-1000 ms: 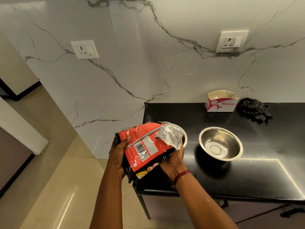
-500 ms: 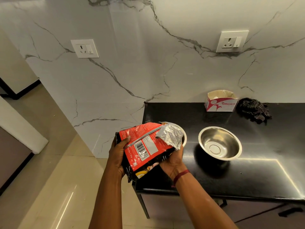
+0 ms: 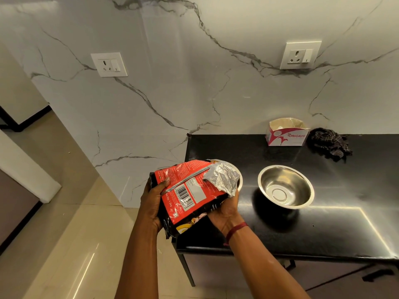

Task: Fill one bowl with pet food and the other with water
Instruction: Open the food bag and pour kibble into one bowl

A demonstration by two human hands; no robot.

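A red and black pet food bag (image 3: 186, 196) is tilted over the left steel bowl (image 3: 239, 178), its silver foil mouth hanging above the bowl and hiding most of it. My left hand (image 3: 153, 201) grips the bag's lower left side. My right hand (image 3: 224, 209) holds it from underneath near the mouth. A second steel bowl (image 3: 286, 186) stands to the right on the black counter (image 3: 323, 225), and it looks empty. No food is visible falling from the bag.
A white and pink tissue box (image 3: 287, 132) and a dark checked cloth (image 3: 329, 143) lie at the counter's back against the marble wall. Two wall sockets sit above. The counter's left edge drops to a beige tiled floor.
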